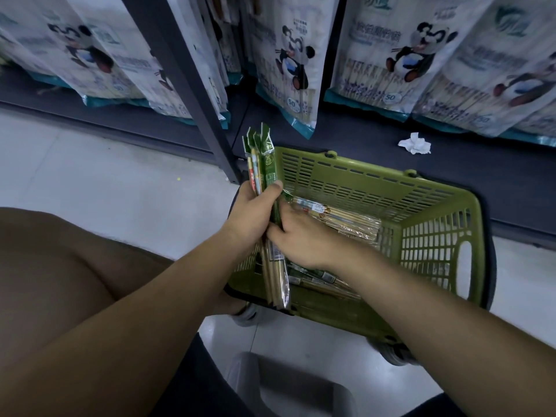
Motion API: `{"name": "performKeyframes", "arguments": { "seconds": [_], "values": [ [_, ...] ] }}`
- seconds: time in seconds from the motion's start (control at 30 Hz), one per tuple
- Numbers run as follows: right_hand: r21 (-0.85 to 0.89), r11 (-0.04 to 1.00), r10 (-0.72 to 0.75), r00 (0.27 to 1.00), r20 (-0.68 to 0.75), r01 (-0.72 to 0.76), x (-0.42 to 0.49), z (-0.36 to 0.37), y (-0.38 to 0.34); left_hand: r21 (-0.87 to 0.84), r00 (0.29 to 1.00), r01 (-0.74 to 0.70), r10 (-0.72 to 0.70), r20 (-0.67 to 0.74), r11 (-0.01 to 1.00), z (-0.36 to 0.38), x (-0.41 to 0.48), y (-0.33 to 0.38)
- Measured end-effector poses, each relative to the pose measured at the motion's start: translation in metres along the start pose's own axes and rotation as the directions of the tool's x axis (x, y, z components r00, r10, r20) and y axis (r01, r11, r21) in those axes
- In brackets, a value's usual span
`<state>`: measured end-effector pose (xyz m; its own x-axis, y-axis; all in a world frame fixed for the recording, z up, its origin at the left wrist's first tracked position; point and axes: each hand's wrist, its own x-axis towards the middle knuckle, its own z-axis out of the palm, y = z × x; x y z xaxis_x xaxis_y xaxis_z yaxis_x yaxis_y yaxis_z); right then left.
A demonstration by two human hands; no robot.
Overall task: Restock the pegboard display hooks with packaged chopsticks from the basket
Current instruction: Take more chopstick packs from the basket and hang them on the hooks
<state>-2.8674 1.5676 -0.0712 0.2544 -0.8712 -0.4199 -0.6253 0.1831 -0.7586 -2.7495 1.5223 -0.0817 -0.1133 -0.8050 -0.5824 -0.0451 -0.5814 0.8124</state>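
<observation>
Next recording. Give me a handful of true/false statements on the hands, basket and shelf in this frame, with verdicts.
1. The left hand grips an upright bundle of chopstick packs. True.
2. The basket is red. False: it is green.
3. Loose packs lie in the basket. True.
4. A crumpled tissue lies inside the basket. False: it lies on the dark shelf base behind the basket.
5. The right hand rests on the floor. False: its fingers are on the bundle, above the basket.
</observation>
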Motion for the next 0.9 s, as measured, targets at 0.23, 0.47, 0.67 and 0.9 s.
{"name": "performKeyframes", "arguments": {
  "seconds": [0.23, 0.47, 0.67, 0.9],
  "values": [
    [0.221, 0.966, 0.147, 0.988, -0.048, -0.133, 0.002, -0.010, 0.041, 0.170, 0.992, -0.067, 0.083, -0.091, 0.983, -0.017, 0.010, 0.004],
    [-0.195, 0.894, 0.404, 0.914, -0.043, -0.404, 0.003, 0.011, 0.149, 0.204, 0.998, -0.065, 0.063, 0.015, 0.977, -0.030, 0.009, 0.007],
    [-0.484, 0.781, 0.388, 0.914, -0.120, -0.395, 0.018, 0.043, 0.167, 0.207, 0.997, -0.083, 0.079, 0.028, 0.975, -0.028, 0.010, 0.004],
    [-0.589, 0.722, 0.379, 0.920, -0.101, -0.362, 0.022, 0.049, 0.171, 0.149, 0.997, -0.074, 0.075, -0.001, 0.986, -0.031, 0.012, 0.005]
  ]
}}
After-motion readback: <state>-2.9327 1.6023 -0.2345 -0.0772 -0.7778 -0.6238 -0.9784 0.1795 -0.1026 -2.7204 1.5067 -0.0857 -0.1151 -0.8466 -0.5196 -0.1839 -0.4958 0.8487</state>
